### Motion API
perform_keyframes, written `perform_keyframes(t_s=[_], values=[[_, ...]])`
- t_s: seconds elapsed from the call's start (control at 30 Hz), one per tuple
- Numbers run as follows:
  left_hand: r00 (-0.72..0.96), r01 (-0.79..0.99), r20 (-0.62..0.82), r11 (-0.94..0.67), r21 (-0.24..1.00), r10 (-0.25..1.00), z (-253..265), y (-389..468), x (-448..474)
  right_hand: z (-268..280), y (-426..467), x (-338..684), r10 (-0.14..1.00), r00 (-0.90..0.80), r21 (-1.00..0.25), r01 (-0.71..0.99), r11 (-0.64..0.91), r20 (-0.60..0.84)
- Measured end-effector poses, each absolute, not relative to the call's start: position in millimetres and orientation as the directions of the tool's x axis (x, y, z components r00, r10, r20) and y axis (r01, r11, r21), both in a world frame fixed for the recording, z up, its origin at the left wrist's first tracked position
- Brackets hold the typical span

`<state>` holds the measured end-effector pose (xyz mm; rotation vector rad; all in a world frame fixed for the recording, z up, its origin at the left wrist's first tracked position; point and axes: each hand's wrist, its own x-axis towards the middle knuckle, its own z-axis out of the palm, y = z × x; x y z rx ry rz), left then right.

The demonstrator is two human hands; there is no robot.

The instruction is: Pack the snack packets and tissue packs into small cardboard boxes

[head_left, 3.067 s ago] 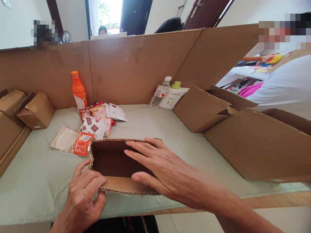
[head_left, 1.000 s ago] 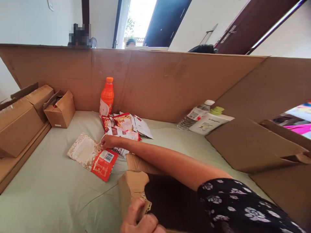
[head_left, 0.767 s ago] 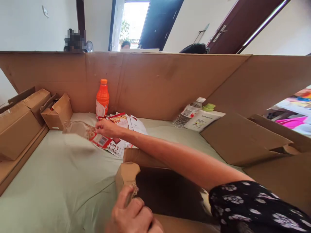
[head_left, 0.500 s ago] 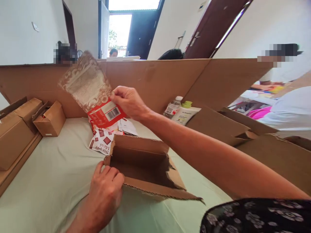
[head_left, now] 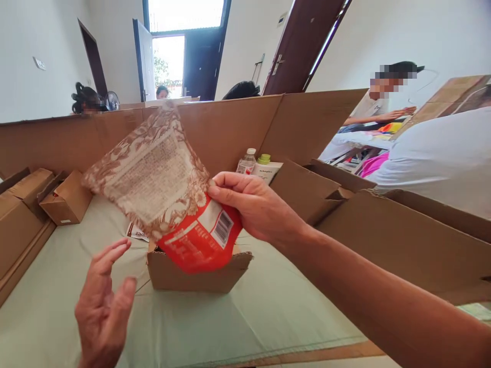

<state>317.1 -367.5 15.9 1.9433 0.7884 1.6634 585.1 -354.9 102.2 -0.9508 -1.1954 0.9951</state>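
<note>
My right hand (head_left: 257,204) pinches the side edge of a flat pouch (head_left: 164,184), patterned brown and white above, with a red bottom bearing a barcode. The pouch is tilted and hangs over a small cardboard box (head_left: 192,278), hiding most of its opening. Left of that box, my left hand (head_left: 105,301) is in the air with fingers apart, touching nothing. Behind the pouch, part of a white packet (head_left: 136,232) with brown print shows on the green cloth (head_left: 276,301).
Cardboard boxes stand at left (head_left: 69,199) and right (head_left: 402,245). A plastic bottle (head_left: 246,162), a green-capped container (head_left: 264,159) and a white packet (head_left: 270,171) stand by the cardboard wall (head_left: 230,122). Beyond it, a person (head_left: 374,105) sits at right.
My left hand has let go of the box's edge and moved left, opening. My right hand has brought the pouch nearer, over the box. The view has shifted to the right.
</note>
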Motion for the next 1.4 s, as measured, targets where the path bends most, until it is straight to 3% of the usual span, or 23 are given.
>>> perform_keyframes(t_s=[0.07,0.13,0.33,0.53,0.73,0.93,1.07,1.13,1.23,1.3,1.4], values=[[0.025,-0.067,0.654,-0.651,0.756,0.756,23.1,-376.4,315.1,98.8,-365.3,576.2,0.976,-0.002,-0.967,-0.138,0.215,0.217],[-0.06,-0.149,0.63,-0.631,0.762,0.775,30.0,-386.6,315.4,92.2,-373.8,566.2,0.981,-0.094,-0.976,-0.156,0.151,0.167],[-0.311,-0.098,0.433,-0.481,0.871,0.846,31.6,-402.5,317.5,54.8,-389.8,542.5,0.976,-0.206,-0.978,-0.204,0.032,0.075],[0.006,0.066,0.577,-0.576,0.815,0.817,23.4,-402.5,310.1,7.4,-408.9,529.4,0.99,-0.137,-0.907,-0.41,-0.092,-0.039],[0.178,-0.033,0.452,-0.454,0.891,0.874,19.8,-403.9,296.3,-21.8,-424.3,517.2,0.989,-0.106,-0.867,-0.478,-0.145,-0.107],[0.327,0.079,0.338,-0.382,0.921,0.883,9.8,-403.6,267.9,-32.4,-432.0,509.4,0.983,-0.098,-0.849,-0.495,-0.185,-0.157],[0.448,-0.035,0.232,-0.242,0.97,0.863,7.2,-407.7,250.9,-36.8,-435.7,503.0,0.978,-0.103,-0.837,-0.506,-0.208,-0.181],[0.447,-0.047,0.227,-0.231,0.972,0.865,7.6,-409.9,248.4,-38.2,-436.4,499.0,0.978,-0.107,-0.832,-0.514,-0.207,-0.177],[0.337,0.16,0.217,-0.283,0.946,0.916,5.8,-411.7,251.2,-38.1,-436.7,493.9,0.98,-0.109,-0.828,-0.524,-0.198,-0.165],[0.252,0.297,0.283,-0.352,0.888,0.925,1.9,-412.5,253.7,-36.2,-437.2,492.5,0.98,-0.111,-0.827,-0.526,-0.201,-0.167],[0.216,0.36,0.401,-0.455,0.815,0.89,-4.6,-415.0,254.3,-31.0,-439.1,494.5,0.983,-0.115,-0.847,-0.499,-0.182,-0.144]])
